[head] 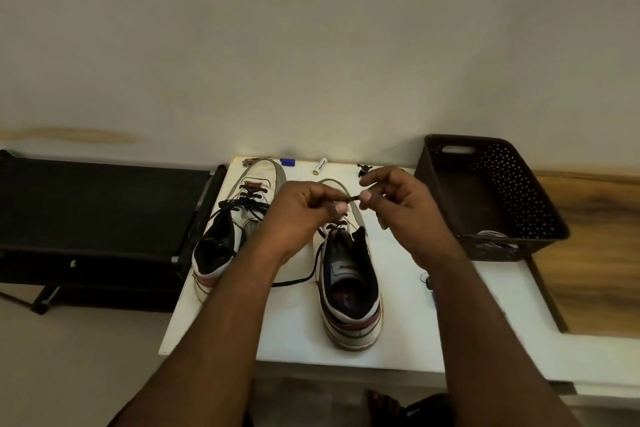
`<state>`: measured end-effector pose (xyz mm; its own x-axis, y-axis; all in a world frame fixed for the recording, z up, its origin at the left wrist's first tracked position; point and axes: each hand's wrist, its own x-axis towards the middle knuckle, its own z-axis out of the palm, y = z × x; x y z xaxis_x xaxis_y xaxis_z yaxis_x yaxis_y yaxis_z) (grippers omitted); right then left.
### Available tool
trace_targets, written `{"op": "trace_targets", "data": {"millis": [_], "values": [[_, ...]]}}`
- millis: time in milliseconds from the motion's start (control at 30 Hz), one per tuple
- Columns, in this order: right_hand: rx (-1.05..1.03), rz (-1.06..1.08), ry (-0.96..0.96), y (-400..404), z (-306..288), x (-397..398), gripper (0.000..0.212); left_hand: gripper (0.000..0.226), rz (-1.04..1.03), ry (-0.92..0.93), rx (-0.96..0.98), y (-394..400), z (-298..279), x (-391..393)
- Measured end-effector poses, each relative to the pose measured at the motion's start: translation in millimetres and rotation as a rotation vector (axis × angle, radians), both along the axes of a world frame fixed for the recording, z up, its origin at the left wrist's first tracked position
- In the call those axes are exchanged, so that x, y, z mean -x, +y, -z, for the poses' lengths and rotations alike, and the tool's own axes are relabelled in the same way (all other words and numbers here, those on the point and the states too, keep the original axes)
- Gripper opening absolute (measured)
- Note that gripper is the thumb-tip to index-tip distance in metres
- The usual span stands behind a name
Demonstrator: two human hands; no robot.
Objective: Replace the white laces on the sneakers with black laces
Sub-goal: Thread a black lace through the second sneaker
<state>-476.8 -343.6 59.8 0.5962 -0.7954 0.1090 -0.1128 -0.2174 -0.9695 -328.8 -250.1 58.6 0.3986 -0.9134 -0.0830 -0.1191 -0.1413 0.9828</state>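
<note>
On the white worktop (298, 329), the left sneaker (239, 215) already carries black lacing, ends loose. Both hands, left hand (301, 208) and right hand (401, 208), pinch a black lace (348, 199) above the right sneaker (349, 281), apparently mid-threading. White laces seem to lie in the brown basket (491, 198).

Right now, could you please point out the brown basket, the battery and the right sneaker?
brown basket (540, 191): head view, perforated right wall.
battery (320, 166): head view, white label.
right sneaker (353, 291): head view, insole.
</note>
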Motion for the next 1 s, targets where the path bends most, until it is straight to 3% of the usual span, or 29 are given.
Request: {"op": "trace_targets", "data": {"millis": [133, 267, 333, 400, 467, 533, 633, 700, 767, 833, 900, 1000], "values": [[0.013, 0.108, 0.12, -10, 9, 5, 0.021, 0.015, -0.241, -0.476, -0.081, 2, 6, -22], [-0.073, 0.118, 0.028, -4, 12, -6, 0.019, 0.016, -0.2, -0.254, -0.041, -3, 8, -10], [-0.045, 0.072, 0.112, -2, 16, -11, 0.018, 0.016, -0.184, -0.167, -0.009, -6, 8, -6], [0.027, -0.029, 0.284, 1, 20, -14, 0.033, 0.019, -0.153, -0.112, 0.035, -6, 5, -6], [0.048, -0.074, 0.307, 2, 21, -17, 0.024, 0.023, -0.137, -0.102, 0.089, -3, 2, -10], [0.006, -0.049, 0.192, 3, 17, -17, 0.009, 0.023, -0.188, -0.151, 0.09, 0, 2, -17], [-0.027, -0.01, 0.123, 1, 16, -16, 0.012, 0.029, -0.275, -0.328, -0.012, 0, 13, -29], [0.002, -0.012, 0.164, 2, 18, -18, 0.012, 0.048, -0.166, -0.339, -0.037, -1, 14, -27], [-0.008, 0.002, 0.151, 4, 19, -21, 0.015, 0.063, -0.001, -0.207, -0.002, -3, 11, -14], [-0.067, 0.04, 0.067, 6, 17, -23, 0.015, 0.053, 0.035, -0.169, 0.041, -6, 9, -2], [-0.141, 0.116, -0.003, 5, 16, -21, 0.01, 0.029, -0.043, -0.27, 0.056, -8, 10, 1], [-0.199, 0.196, 0.142, 2, 14, -13, 0.015, 0.011, -0.153, -0.363, 0.003, -9, 12, -5]]}}
